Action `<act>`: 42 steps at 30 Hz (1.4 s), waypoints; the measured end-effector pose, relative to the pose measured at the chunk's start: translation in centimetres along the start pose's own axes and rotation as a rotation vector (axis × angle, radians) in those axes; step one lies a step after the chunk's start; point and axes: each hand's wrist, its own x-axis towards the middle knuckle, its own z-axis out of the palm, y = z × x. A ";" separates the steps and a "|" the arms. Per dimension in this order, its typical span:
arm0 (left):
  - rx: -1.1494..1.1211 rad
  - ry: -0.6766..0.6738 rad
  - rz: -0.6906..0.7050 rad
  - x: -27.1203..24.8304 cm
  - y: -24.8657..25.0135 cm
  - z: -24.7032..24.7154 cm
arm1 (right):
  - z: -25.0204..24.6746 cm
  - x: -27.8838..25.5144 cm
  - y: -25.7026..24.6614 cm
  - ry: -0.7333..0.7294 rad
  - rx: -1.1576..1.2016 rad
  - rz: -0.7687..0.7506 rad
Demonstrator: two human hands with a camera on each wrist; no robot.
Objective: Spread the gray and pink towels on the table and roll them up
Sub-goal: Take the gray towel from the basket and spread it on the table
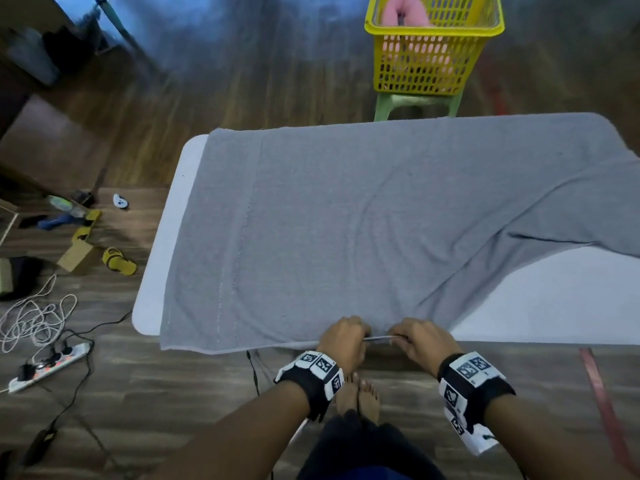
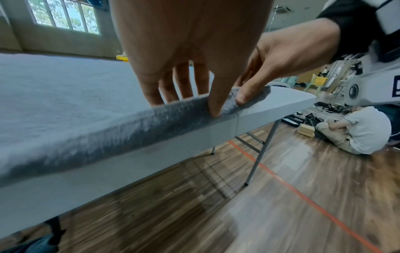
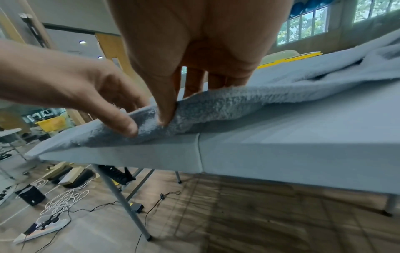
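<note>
My left hand [image 1: 344, 336] and right hand [image 1: 420, 339] sit close together at the near edge of the worktop [image 1: 554, 299], both pinching the gray towel [image 1: 346, 209] there. The towel stretches away from me, long side running left to right. Its right end is bunched and cut off. The pink towel [image 1: 403, 10] waits in the yellow basket [image 1: 426, 64] past the far edge.

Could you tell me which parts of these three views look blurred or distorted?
Head view: floor streaked around the yellow basket, table edges bowed. Left wrist view: floor smeared, the left hand looms oversized. Right wrist view: gray towel pile sharp, floor smeared.
</note>
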 end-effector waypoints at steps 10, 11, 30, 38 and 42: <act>0.011 0.014 0.065 1.4 2.6 1.2 | -2.5 -3.5 7.2 0.000 -0.040 0.086; -0.008 0.038 0.093 2.3 4.2 1.6 | -2.3 -3.7 7.4 -0.013 -0.008 0.070; 0.003 -0.004 -0.091 8.1 19.6 7.4 | -6.0 -8.3 20.1 0.000 -0.080 -0.131; -0.006 0.047 0.036 9.8 20.8 7.8 | -6.6 -10.2 26.3 0.015 -0.037 -0.026; -0.035 -0.095 0.127 13.7 24.5 8.2 | -7.0 -10.3 27.1 0.047 0.000 -0.047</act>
